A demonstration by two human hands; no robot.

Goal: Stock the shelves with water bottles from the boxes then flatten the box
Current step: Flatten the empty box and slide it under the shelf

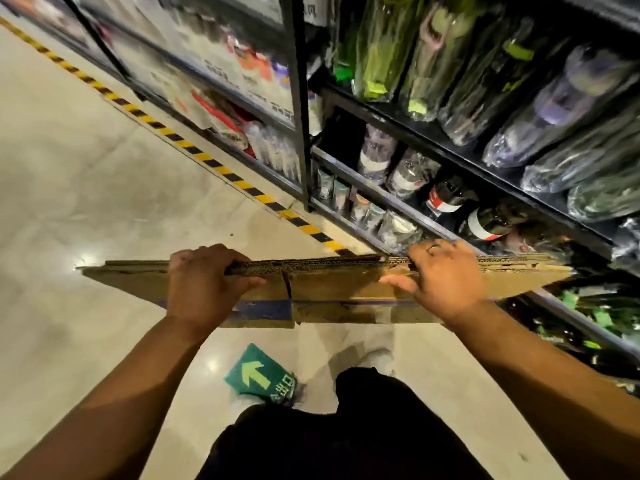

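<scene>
Fingers (450,251) of left hand (201,289) and right hand (446,282) grip flattened box's (339,289) top edge.

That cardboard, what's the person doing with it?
A person is holding a flattened cardboard box upright in front of them. The left grip and right grip, both bare hands, curl over its top edge. They stand on a shiny floor beside dark shelves that already hold many bottles. The box looks folded flat, so the flattening seems done or nearly done.
</scene>
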